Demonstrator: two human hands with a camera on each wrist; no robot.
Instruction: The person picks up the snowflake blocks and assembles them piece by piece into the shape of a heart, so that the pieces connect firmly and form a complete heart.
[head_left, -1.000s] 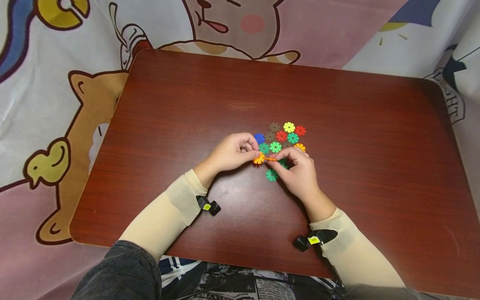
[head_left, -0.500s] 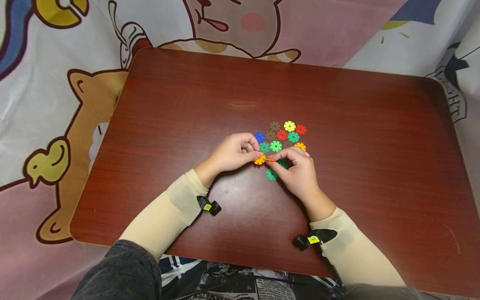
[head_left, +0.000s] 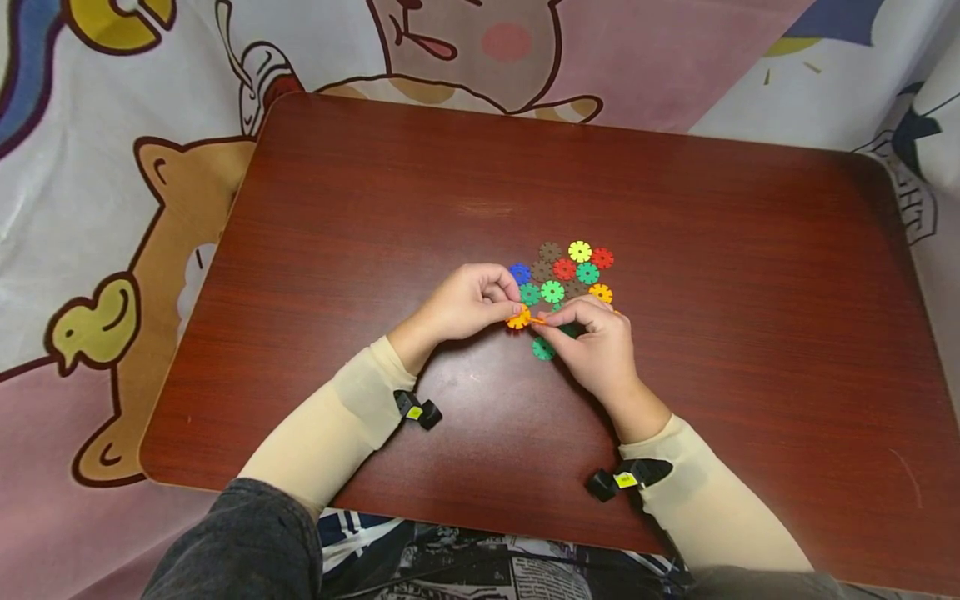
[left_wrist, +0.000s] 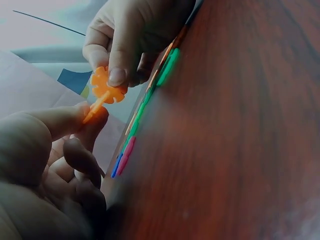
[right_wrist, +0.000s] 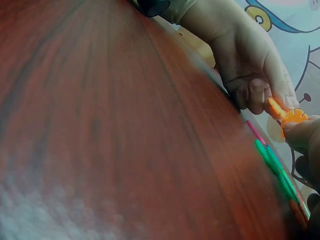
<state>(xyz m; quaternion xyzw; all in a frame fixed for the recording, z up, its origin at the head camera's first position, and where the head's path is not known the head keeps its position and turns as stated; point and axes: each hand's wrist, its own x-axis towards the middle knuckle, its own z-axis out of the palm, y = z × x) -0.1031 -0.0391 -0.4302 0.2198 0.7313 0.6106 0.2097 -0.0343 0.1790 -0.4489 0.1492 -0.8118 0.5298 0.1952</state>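
My left hand pinches an orange notched plastic disc between thumb and fingers, a little above the table. Opposite it, my right hand pinches a second orange notched disc, which stands edge-on in the head view. The two discs meet at their rims, at an angle to each other; how deep the notches engage is hidden by the fingertips. Just beyond the hands lie several flat discs of the same kind, among them a blue one and a light green one. A green disc lies below the right fingers.
At the back of the group are a yellow disc, a red disc and a brown disc. Part of the group is covered by my right hand. The brown wooden table reaches a patterned cloth behind it.
My right fingertips have shifted very slightly towards the left hand, and less of the right-hand disc shows. Both hands keep their pinch; the loose discs lie as before.
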